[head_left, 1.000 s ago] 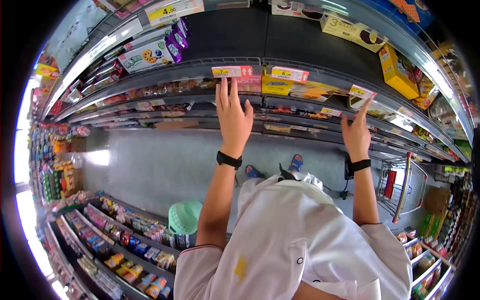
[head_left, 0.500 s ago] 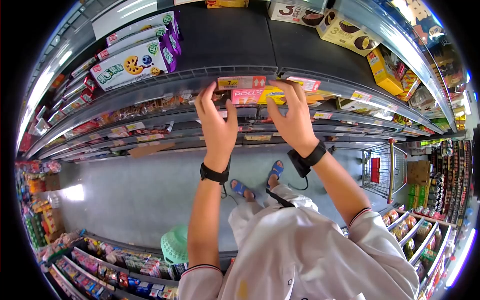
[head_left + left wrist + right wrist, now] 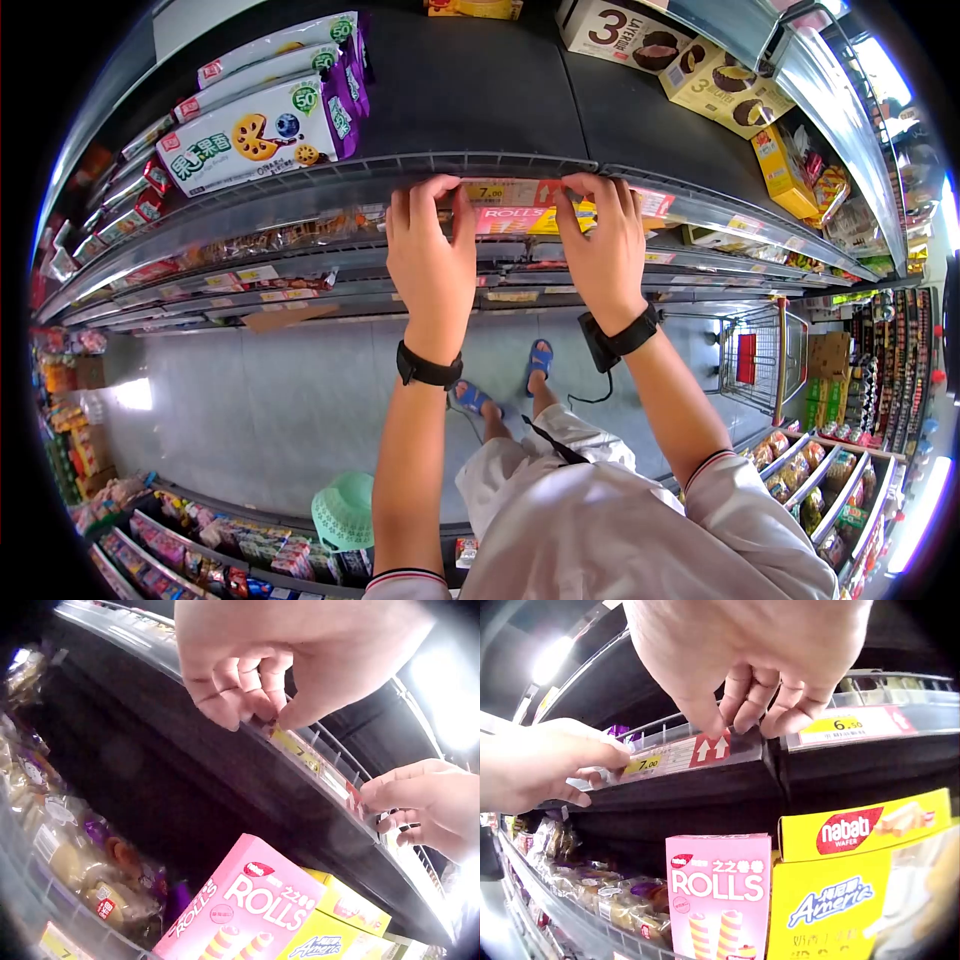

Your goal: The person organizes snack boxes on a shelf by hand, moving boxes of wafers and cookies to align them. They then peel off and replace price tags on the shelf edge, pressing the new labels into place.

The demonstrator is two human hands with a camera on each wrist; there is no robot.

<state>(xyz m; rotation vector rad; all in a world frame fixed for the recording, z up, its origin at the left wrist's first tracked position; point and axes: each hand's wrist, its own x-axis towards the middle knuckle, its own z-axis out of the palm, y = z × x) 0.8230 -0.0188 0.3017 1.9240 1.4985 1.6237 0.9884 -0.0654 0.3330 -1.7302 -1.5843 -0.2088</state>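
Observation:
A price label strip (image 3: 512, 192) marked 7.00, with red arrows at one end, sits on the shelf's front edge. My left hand (image 3: 430, 275) pinches its left end between thumb and curled fingers. At the arrow end, the thumb and fingertips of my right hand (image 3: 610, 260) grip the label and edge. The right wrist view shows the label (image 3: 671, 756) lying along the rail, with the right hand (image 3: 754, 664) over its arrows. Close beneath, a pink ROLLS box (image 3: 720, 889) stands beside a yellow wafer box (image 3: 829, 896).
White and purple biscuit packs (image 3: 262, 140) lie on the upper shelf at left, layer cake boxes (image 3: 725, 88) at right. Another label (image 3: 847, 726) marked 6.50 adjoins on the right. A shopping cart (image 3: 765, 355) stands on the floor at right; a green hat (image 3: 343, 512) is lower left.
My right hand has moved left from the labels farther along to the 7.00 label. The left hand has shifted to that label's left end, and the fingers of both hands have curled in.

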